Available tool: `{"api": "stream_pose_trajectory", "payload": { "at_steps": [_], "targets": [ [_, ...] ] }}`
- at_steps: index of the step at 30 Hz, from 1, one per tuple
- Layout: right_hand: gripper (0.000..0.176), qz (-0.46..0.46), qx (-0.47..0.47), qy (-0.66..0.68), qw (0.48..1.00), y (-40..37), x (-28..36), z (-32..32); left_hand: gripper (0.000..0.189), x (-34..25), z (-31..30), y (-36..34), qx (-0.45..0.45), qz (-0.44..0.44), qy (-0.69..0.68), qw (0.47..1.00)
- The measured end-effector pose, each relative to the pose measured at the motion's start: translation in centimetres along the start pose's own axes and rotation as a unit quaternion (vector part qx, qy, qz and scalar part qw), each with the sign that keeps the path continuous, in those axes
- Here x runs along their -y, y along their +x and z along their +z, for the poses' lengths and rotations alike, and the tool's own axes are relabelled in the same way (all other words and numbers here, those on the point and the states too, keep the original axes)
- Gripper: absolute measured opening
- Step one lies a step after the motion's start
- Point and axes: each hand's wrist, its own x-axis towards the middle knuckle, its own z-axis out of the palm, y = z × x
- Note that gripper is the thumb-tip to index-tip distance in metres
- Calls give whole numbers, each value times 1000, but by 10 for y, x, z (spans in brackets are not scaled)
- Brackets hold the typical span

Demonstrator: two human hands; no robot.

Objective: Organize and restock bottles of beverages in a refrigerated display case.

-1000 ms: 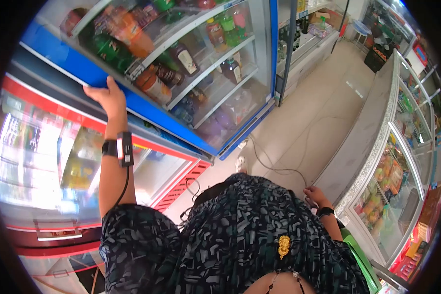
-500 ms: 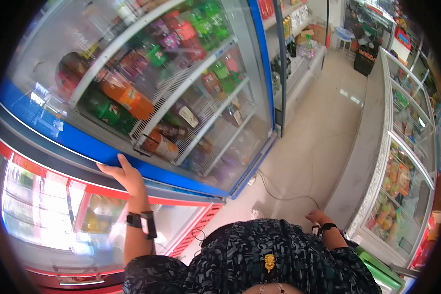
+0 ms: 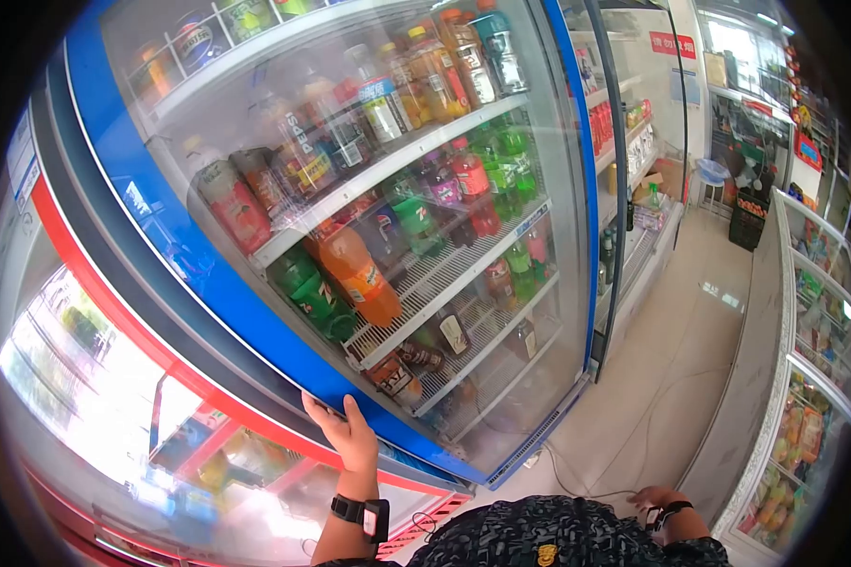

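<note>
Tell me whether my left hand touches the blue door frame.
Touching: the head view shows your left hand gripping the edge of the blue door frame.

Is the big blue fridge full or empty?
In between: it's partly filled. Bottles stand on its shelves, but bare rack shows in front of some. That's the blue fridge.

You are in a shop. Identify it by the blue-framed cooler [image 3: 165,222], whose glass door shows shelves of assorted drink bottles [image 3: 357,274]. To your left is a red-framed glass cabinet [image 3: 184,376]; to your right, a glass-topped display counter [image 3: 752,378] holds packaged goods [image 3: 808,430]. Ahead, stocked shelving [image 3: 645,269] flanks the aisle [image 3: 633,397], with a red sign [image 3: 672,44] beyond.
</note>
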Motion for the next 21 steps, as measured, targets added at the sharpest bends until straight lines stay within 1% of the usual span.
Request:
{"api": "stream_pose_trajectory", "payload": {
  "at_steps": [1,2,3,4,5,6,7,8,10,12,13,14,15,16,17,18,19,20,21],
  "targets": [
    [55,-112,103,22,988,12,-8,0,65,0,-6,0,-5,1,1,1000],
    [55,-115,103,17,988,-16,21,2,65,1,-12,0,24,-12,-4,1000],
    [53,-105,119,36,987,-69,72,13,65,1,-17,-1,52,-24,-9,998],
    [51,-95,135,54,985,-97,100,15,65,2,-19,-3,45,-22,-7,999],
    [51,-97,137,49,985,-65,74,9,65,4,-21,-7,36,-8,32,999],
    [46,-351,215,-11,911,-16,37,4,65,3,-22,-9,27,7,72,997],
    [41,-576,279,-67,765,14,11,0,65,-1,-21,-11,24,6,76,997],
    [41,-576,284,-68,763,15,8,-6,65,-7,-20,-14,17,8,99,995],
    [26,-584,370,-162,704,10,8,-34,65,-14,-18,-16,2,9,124,992],
    [20,-583,445,-253,631,-8,14,-67,60,-16,-22,-12,-3,3,179,984],
    [24,-284,432,-173,838,-61,32,-67,60,-13,-22,-10,-5,3,181,983],
    [30,54,359,-70,929,-108,47,-62,54,-6,-22,-8,-20,-43,134,990],
    [30,54,361,-69,928,-99,38,-66,47,-5,-21,-6,-34,-88,86,992],
    [26,-7,372,-126,920,-86,24,-68,47,-8,-19,-5,-31,-90,88,992],
    [23,-68,382,-181,904,-93,26,-69,40,-12,-15,-3,-29,-107,92,990],
    [23,-64,389,-177,902,-106,25,-75,34,-16,-12,-1,-26,-125,97,987],
    [25,-123,333,-183,917,-148,62,-88,29,-21,-6,0,-47,-138,76,986],
    [26,-178,276,-187,926,-172,76,-96,29,-20,-5,-1,-44,-145,82,985],
    [26,-126,272,-289,909,-132,38,-92,28,-16,-8,-1,-48,-154,85,983]
  ]
}}
